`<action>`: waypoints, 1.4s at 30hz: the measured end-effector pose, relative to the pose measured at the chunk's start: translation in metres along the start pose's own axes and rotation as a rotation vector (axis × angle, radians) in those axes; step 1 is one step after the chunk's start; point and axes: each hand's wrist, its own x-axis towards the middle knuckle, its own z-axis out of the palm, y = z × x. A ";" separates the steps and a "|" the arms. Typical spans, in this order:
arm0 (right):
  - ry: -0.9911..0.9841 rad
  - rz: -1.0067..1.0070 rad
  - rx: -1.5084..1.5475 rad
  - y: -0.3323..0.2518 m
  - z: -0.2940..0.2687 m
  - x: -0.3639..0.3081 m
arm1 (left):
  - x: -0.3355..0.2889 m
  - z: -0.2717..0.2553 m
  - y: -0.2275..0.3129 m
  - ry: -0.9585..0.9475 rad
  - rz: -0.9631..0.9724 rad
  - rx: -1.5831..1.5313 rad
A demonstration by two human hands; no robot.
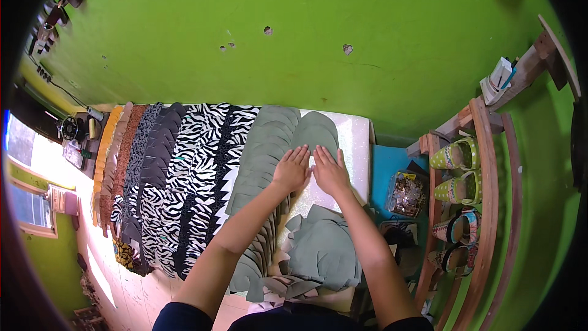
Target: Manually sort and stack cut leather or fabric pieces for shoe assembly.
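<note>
Laying both hands (293, 171) (331, 176) flat, empty, you are touching the grey-green piece (316, 130) pointing ahead toward the table's (355, 159) far edge.

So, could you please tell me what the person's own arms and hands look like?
Short, dark, near-black sleeves end on the upper arms, leaving both forearms bare. The left hand and right hand are ungloved, and no watch or bracelet shows.

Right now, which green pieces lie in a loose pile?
The heap beside the right forearm; the long green row to its left overlaps in an orderly line.
</note>
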 end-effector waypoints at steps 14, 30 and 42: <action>0.060 0.041 -0.083 0.007 0.004 -0.015 | -0.008 0.010 0.005 0.072 -0.116 -0.087; 0.155 0.048 0.249 0.002 -0.040 -0.038 | -0.055 -0.025 0.030 0.185 -0.040 -0.136; -0.238 0.042 0.198 -0.036 -0.060 -0.128 | -0.141 0.002 0.097 0.074 -0.102 -0.712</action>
